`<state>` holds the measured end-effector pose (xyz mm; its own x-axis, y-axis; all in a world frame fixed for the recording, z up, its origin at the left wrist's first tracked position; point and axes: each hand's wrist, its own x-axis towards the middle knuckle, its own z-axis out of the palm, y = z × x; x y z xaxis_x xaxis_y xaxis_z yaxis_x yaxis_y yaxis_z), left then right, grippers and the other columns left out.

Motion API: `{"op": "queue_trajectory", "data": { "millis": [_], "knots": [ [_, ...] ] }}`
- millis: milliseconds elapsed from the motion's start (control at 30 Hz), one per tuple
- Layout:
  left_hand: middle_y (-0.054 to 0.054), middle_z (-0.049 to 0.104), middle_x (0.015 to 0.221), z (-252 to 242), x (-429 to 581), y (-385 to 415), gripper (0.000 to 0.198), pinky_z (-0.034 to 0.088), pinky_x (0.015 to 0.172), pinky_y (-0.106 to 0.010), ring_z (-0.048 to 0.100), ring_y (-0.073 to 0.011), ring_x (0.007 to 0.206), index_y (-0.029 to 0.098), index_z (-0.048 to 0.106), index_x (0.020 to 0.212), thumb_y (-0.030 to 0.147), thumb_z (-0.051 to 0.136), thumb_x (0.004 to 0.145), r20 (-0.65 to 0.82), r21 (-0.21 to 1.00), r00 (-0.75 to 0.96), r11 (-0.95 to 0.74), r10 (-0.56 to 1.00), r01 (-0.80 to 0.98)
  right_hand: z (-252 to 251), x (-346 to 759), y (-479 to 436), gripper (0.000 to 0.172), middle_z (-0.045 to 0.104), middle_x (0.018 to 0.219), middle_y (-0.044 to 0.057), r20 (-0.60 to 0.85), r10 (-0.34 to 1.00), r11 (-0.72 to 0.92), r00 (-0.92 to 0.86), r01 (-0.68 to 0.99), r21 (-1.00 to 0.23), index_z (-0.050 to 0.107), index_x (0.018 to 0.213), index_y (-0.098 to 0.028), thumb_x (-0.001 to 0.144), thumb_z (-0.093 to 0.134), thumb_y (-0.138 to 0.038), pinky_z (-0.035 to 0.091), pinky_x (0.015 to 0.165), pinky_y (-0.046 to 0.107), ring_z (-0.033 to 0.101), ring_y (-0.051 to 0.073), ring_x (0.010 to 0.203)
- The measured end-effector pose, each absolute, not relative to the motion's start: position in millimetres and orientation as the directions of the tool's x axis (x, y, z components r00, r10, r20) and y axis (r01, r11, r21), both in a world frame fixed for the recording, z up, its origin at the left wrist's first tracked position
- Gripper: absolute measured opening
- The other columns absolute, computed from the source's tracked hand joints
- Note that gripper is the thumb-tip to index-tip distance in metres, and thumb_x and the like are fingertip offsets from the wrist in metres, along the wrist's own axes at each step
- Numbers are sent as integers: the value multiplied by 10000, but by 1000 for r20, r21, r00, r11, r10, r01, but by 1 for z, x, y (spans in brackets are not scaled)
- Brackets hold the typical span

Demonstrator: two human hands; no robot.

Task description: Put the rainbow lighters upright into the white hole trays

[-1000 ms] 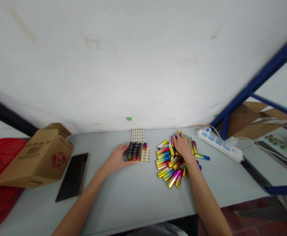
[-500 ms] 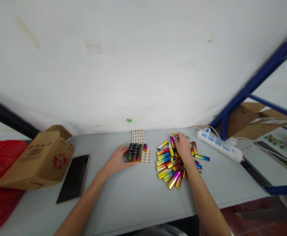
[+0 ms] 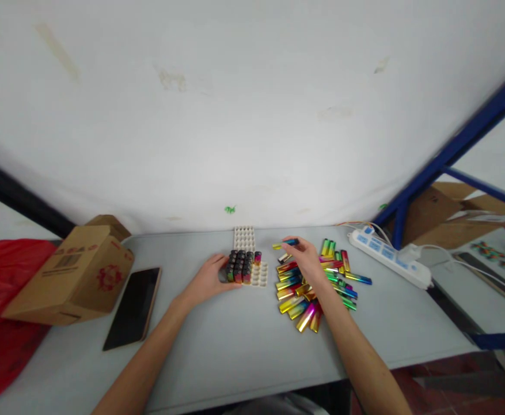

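My right hand (image 3: 300, 253) pinches a shiny tube (image 3: 283, 246), yellow at one end and blue at the other, above the table. Below and around that hand lies a loose pile of metallic gradient-coloured tubes (image 3: 293, 283). My left hand (image 3: 209, 279) curls around the left side of several upright tubes (image 3: 239, 266) with black tops, its thumb along their front. They stand packed together in a pale tray with round pockets (image 3: 261, 279); its right-hand pockets hold nothing. Behind it lies a second pale pocketed section (image 3: 244, 236); whether the two are joined is hidden.
At the left are a cardboard box (image 3: 71, 271), a red plastic bag (image 3: 6, 311) and a dark tablet-like device (image 3: 133, 308). A white power strip (image 3: 390, 257) with cables lies right of the pile, near a blue metal frame (image 3: 401, 222). Another cardboard box (image 3: 463, 210) stands beyond.
My right hand has lifted the yellow-and-blue tube from the back of the pile and moved left toward the tray. Green tubes formerly behind it now show. My left hand stays at the upright tubes.
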<state>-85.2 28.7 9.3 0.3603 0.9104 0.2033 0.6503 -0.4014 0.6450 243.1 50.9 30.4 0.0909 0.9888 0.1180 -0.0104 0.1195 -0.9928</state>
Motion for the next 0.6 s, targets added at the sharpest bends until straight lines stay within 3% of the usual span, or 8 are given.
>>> {"op": "queue_trajectory", "data": {
  "millis": [200,300,433,600],
  "knots": [
    [-136,776,1158,14,-83,27,613,571,1034,-489,709,-372,1123,189,799,1127,602,983,713,191,620,381,-412,905,668,45,218,37,587,721,867,41,21,998,6,-64,-226,-974,688,874,-230,792,810,-798,561,694,323,668,199,782],
    [-119,778,1160,15,-83,27,614,571,1036,-469,708,-351,1115,194,798,1143,609,972,725,197,627,378,-413,905,660,46,210,32,619,580,711,-35,-23,983,-66,-185,-231,-971,591,869,-259,801,769,-848,480,555,288,542,157,602],
    [-131,776,1190,14,-83,25,662,573,1048,-481,714,-358,1129,180,788,1184,621,973,726,185,629,373,-401,909,666,42,204,27,635,351,597,-98,-77,980,-79,-182,-6,-997,495,802,-277,861,632,-894,260,455,264,294,120,492],
    [-136,777,1270,11,-84,26,687,549,1125,-486,705,-366,1214,197,776,1255,611,968,741,183,624,384,-409,905,666,38,201,20,593,326,578,-54,211,976,218,-59,351,-911,340,617,-272,962,540,-711,259,567,296,336,130,577]
  ]
}}
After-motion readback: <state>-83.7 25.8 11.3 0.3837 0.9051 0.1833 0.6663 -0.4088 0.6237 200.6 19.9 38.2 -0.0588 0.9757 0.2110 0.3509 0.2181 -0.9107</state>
